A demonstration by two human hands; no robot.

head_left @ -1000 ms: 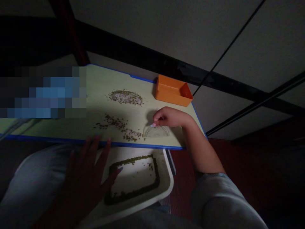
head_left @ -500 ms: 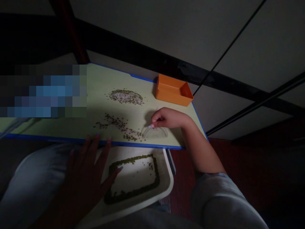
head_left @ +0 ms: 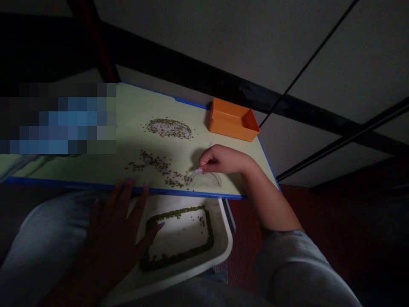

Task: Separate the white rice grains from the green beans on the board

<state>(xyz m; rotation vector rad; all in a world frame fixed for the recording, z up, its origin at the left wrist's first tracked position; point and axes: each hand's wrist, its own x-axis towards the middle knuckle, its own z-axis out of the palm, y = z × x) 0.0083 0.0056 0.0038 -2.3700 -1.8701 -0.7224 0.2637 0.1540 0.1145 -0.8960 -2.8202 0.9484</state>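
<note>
My right hand [head_left: 220, 158] pinches a clear protractor [head_left: 206, 180] by its curved upper side, low over the pale yellow tabletop [head_left: 220, 149]. The protractor's left end meets a scattered pile of small dark beans and whitish grains [head_left: 156, 168]. Farther back lies a second, rounder pile of greenish beans and pale grains [head_left: 169, 128]. My left hand [head_left: 118, 226] is open with fingers spread, in shadow over the left part of a white basin [head_left: 225, 238]. Green beans [head_left: 209, 230] line the edges of the basin's floor, with a few loose ones inside.
An orange open box [head_left: 233, 121] stands at the table's back right corner. A blue edge strip [head_left: 198, 194] borders the table above the basin. At the left a blurred-out patch [head_left: 73, 119] hides part of the table. Pale panels [head_left: 332, 115] rise behind.
My right hand has moved a little to the left, sliding the protractor up against the near pile. My left hand stays spread in about the same place.
</note>
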